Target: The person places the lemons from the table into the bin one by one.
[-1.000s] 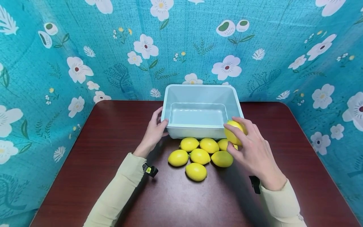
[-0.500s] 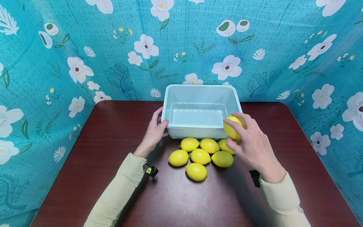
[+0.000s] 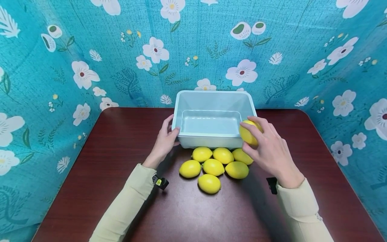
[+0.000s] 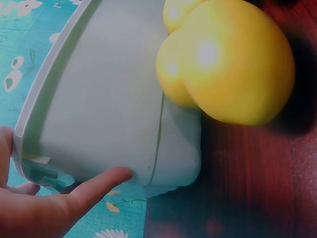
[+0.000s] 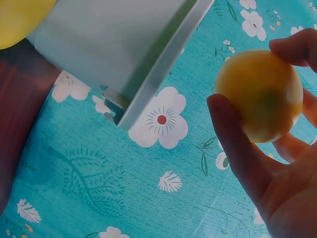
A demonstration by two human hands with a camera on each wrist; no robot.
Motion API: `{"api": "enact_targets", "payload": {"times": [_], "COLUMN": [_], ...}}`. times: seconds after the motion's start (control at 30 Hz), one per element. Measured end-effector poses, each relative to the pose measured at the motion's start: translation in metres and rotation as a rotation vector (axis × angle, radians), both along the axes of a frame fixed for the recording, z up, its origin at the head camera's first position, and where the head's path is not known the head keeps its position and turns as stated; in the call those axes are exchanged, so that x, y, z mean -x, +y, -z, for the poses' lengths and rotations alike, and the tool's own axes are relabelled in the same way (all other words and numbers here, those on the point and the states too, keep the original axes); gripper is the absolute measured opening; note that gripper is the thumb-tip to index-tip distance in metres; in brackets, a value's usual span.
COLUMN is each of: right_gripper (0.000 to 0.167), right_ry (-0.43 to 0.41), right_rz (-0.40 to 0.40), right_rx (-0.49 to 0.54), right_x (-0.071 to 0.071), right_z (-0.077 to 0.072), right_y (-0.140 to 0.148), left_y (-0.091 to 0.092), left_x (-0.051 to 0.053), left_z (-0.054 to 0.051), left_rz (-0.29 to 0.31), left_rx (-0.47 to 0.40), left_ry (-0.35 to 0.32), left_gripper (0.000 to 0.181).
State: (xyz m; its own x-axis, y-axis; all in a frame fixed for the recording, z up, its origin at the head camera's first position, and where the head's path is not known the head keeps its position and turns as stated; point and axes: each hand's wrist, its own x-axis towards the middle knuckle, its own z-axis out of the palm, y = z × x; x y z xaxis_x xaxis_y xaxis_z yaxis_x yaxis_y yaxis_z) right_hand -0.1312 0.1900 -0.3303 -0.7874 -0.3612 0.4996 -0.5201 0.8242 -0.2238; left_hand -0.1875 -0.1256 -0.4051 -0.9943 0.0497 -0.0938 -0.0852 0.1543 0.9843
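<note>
In the head view a pale blue plastic bin (image 3: 211, 135) stands at the back of the table. My left hand (image 3: 161, 143) holds its front left corner, thumb at the rim and fingers along the side; the left wrist view shows this hand (image 4: 64, 198) at the corner too. My right hand (image 3: 273, 153) grips a lemon (image 3: 248, 134) in its fingertips, raised beside the bin's front right corner. From the right wrist, that lemon (image 5: 262, 96) appears between thumb and fingers, apart from the bin wall (image 5: 114, 44). Several more lemons (image 3: 213, 167) lie in front of the bin.
The dark red wooden table (image 3: 121, 151) backs onto a teal flowered cloth (image 3: 193, 43) that also hangs at both sides. Near each wrist is a small black device, the left one (image 3: 161, 182) and the right one (image 3: 272, 185).
My right hand has risen slightly and moved a little away from me with the lemon, towards the bin's right rim. My left hand, the bin and the lemons on the table stay put.
</note>
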Motion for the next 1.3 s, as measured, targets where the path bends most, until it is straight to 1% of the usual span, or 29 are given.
{"api": "enact_targets", "payload": {"times": [0.27, 0.5, 0.87, 1.07, 1.2, 1.3], "right_gripper": [0.050, 0.052, 0.049, 0.048, 0.048, 0.048], "right_ry": [0.022, 0.009, -0.037, -0.062, -0.090, -0.107], "right_rz": [-0.001, 0.008, 0.007, 0.021, 0.032, 0.038], "right_rx": [0.008, 0.017, 0.036, 0.026, 0.017, 0.016], "right_x": [0.004, 0.006, 0.017, 0.023, 0.027, 0.029], "right_z": [-0.005, -0.007, 0.004, 0.007, 0.009, 0.011], "right_y": [0.000, -0.001, -0.004, -0.004, -0.003, -0.002], "left_y": [0.000, 0.000, -0.001, 0.001, 0.001, 0.002], "left_x": [0.002, 0.002, 0.000, 0.000, -0.002, -0.007], "left_z": [0.001, 0.000, 0.004, 0.003, -0.002, -0.011], "left_rz": [-0.010, -0.007, -0.002, 0.000, 0.005, 0.012], "left_rx": [-0.004, -0.001, 0.005, -0.004, -0.008, -0.006], "left_ry": [0.007, 0.017, 0.026, 0.008, -0.012, -0.021], "left_gripper": [0.058, 0.058, 0.057, 0.057, 0.059, 0.059]}}
